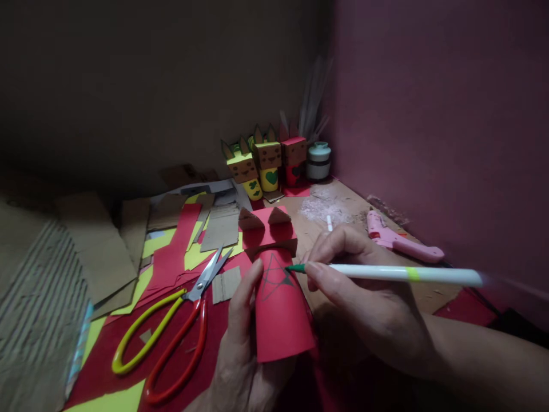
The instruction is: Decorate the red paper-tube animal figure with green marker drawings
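Note:
My left hand is wrapped round a red paper figure, its tube body toward me and its boxy head with two brown cardboard ears pointing away. A dark star outline, partly filled in, is drawn on the tube. Between the thumb and fingers of my right hand is a white marker with a green tip, held almost level. The tip is at the right side of the star. Left of the figure lie scissors with one yellow and one red handle, blades slightly apart.
Cardboard pieces and red paper strips cover the left side. Similar animal figures stand at the back beside a pale lidded jar. A pink glue gun lies near the right wall.

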